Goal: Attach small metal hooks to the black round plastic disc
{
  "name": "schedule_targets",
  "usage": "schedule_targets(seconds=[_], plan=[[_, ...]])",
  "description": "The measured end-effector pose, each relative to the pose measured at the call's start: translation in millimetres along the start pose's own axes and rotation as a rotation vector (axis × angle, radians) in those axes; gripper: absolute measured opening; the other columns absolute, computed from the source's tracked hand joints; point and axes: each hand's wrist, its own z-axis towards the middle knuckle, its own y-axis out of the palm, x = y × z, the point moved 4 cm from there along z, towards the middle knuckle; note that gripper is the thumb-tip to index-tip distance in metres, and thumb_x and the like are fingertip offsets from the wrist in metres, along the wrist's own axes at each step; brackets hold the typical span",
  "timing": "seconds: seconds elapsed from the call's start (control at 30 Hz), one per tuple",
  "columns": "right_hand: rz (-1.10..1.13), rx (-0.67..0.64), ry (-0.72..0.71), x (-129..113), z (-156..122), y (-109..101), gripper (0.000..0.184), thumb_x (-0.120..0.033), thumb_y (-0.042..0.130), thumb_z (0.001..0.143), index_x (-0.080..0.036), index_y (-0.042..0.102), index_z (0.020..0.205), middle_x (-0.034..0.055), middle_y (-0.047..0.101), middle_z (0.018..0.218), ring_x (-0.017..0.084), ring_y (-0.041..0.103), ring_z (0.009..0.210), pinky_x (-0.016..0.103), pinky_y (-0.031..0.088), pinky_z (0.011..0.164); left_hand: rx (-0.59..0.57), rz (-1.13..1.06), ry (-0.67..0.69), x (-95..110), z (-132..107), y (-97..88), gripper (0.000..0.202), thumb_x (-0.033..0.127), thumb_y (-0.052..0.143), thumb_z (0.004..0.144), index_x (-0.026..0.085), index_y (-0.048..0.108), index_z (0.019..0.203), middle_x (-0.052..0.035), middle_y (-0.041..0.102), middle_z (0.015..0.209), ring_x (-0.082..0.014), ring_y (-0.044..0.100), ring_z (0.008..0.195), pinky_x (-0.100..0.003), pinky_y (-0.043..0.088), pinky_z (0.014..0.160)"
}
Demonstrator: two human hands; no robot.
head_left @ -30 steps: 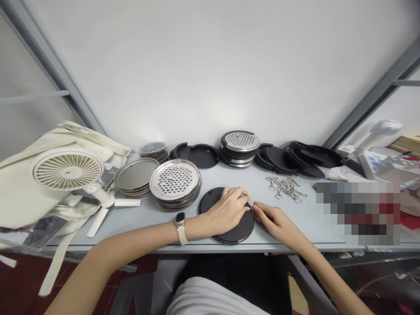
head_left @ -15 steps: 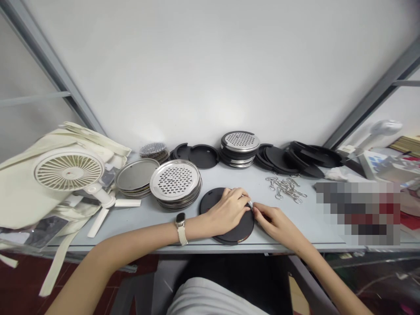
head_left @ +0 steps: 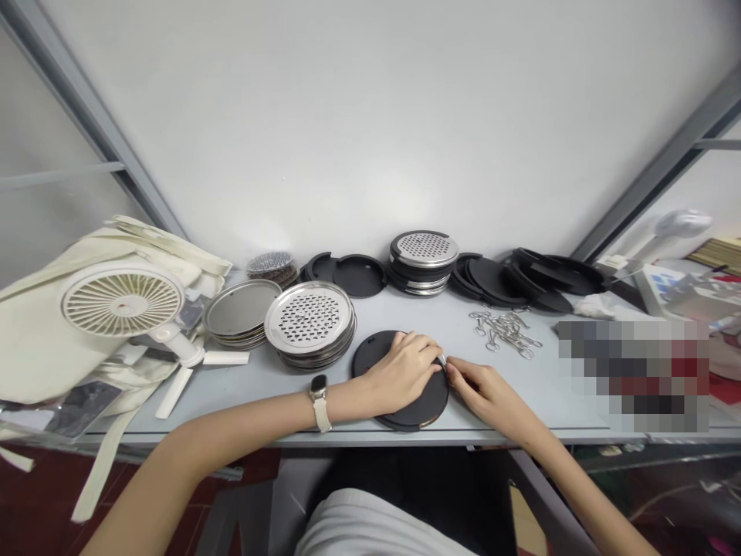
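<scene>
A round black disc (head_left: 370, 361) lies near the table's front edge. Across its top rests my left hand (head_left: 405, 374), fingers curled and pressing it down, with the fingertips at the disc's right rim. There, a small silver metal clip (head_left: 442, 360) sticks out between both hands. My right hand (head_left: 475, 386) pinches this clip between thumb and forefinger at the disc's edge. How the clip meets the disc is hidden by fingers. Just left of the disc stands a stack of round grater plates (head_left: 309, 318). Several loose wire clips (head_left: 505, 332) lie beyond my right hand.
A stack of flat metal discs (head_left: 241, 307), black round holders (head_left: 360, 276) and a stack of graters in black rims (head_left: 425, 251) line the back. More black pieces (head_left: 498, 279) lie right of them. At left are a white fan (head_left: 123, 300) and a cream bag (head_left: 35, 332).
Almost nothing differs. Both hands keep the same place on the black disc and the metal clip, with only a very slight shift of the fingers.
</scene>
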Motion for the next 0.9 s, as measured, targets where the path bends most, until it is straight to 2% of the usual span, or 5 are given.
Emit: schedule_targets(seconds=[0.17, 0.4, 0.9], plan=[[-0.005, 0.020, -0.005, 0.3, 0.5, -0.5, 0.036, -0.036, 0.033, 0.099, -0.020, 0.046, 0.070, -0.0006, 0.054, 0.062, 0.014, 0.051, 0.056, 0.025, 0.037, 0.055, -0.015, 0.024, 0.000, -0.8, -0.7, 1.0, 0.023, 0.021, 0.037, 0.099, 0.016, 0.050, 0.117, -0.0094, 0.058, 0.112, -0.0213, 0.050, 0.109, -0.039, 0.037, 0.097], [-0.030, 0.023, -0.009, 1.0, 0.3, -0.1, 0.036, -0.036, 0.031, 0.100, -0.021, 0.042, 0.069, -0.0018, 0.049, 0.060, 0.014, 0.049, 0.055, 0.025, 0.036, 0.055, 0.022, -0.001, 0.007, 0.8, -0.7, -1.1, 0.030, 0.017, 0.038, 0.098, 0.015, 0.043, 0.128, -0.0100, 0.057, 0.120, -0.0207, 0.049, 0.112, -0.038, 0.036, 0.098], [0.070, 0.001, 0.010, 6.9, 0.6, 1.7, 0.036, -0.040, 0.033, 0.098, -0.020, 0.044, 0.070, -0.0035, 0.043, 0.060, 0.013, 0.041, 0.056, 0.023, 0.033, 0.054, 0.030, -0.125, 0.015, -2.5, 0.2, 1.9, 0.023, 0.014, 0.042, 0.097, 0.017, 0.051, 0.117, -0.0073, 0.062, 0.113, -0.0197, 0.053, 0.108, -0.036, 0.036, 0.096]])
